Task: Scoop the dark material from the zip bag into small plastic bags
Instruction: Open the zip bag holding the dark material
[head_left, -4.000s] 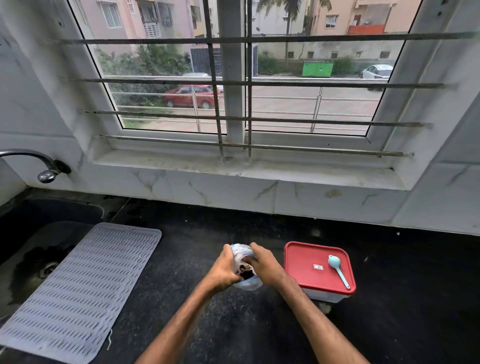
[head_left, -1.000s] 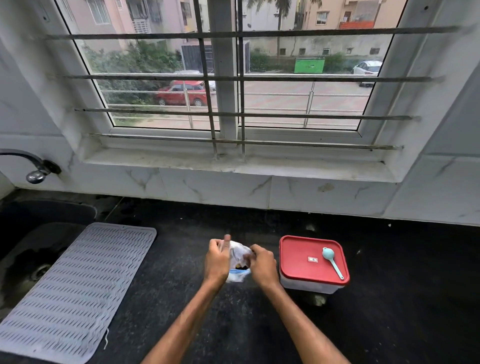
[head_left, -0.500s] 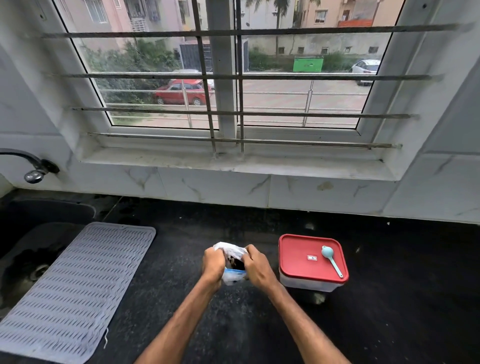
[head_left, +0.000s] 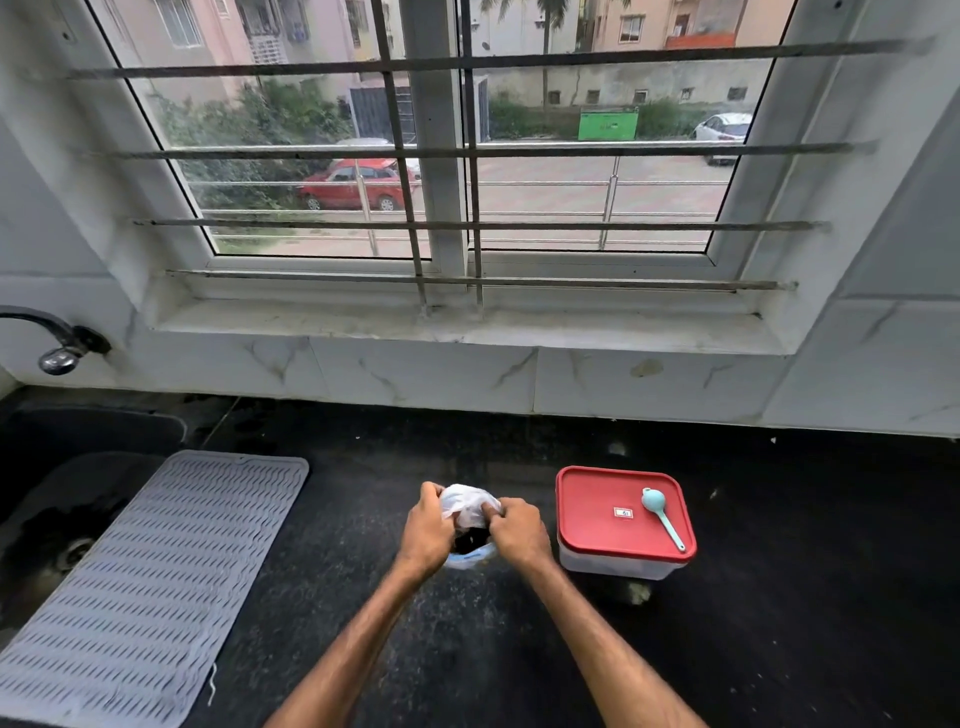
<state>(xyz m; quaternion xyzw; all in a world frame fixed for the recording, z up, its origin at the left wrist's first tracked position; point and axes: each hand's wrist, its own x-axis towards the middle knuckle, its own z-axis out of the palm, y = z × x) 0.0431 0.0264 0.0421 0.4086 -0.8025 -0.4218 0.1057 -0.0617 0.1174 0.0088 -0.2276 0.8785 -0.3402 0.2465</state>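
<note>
A crumpled clear plastic bag (head_left: 466, 506) with dark material inside and a blue strip at its bottom sits between my hands over the black counter. My left hand (head_left: 427, 531) grips its left side. My right hand (head_left: 517, 527) pinches its top right. A small light-blue scoop (head_left: 661, 514) lies on the red lid of a box (head_left: 613, 519) just right of my right hand. Most of the bag's contents are hidden by my fingers.
A grey ribbed mat (head_left: 140, 582) lies at the left, partly over the sink (head_left: 57, 525). A tap (head_left: 57, 343) sticks out from the left wall. The barred window and its sill (head_left: 457, 322) run along the back.
Both hands stay on the bag in the same spot; the bag's white top is bunched up higher between my fingers than a second ago.
</note>
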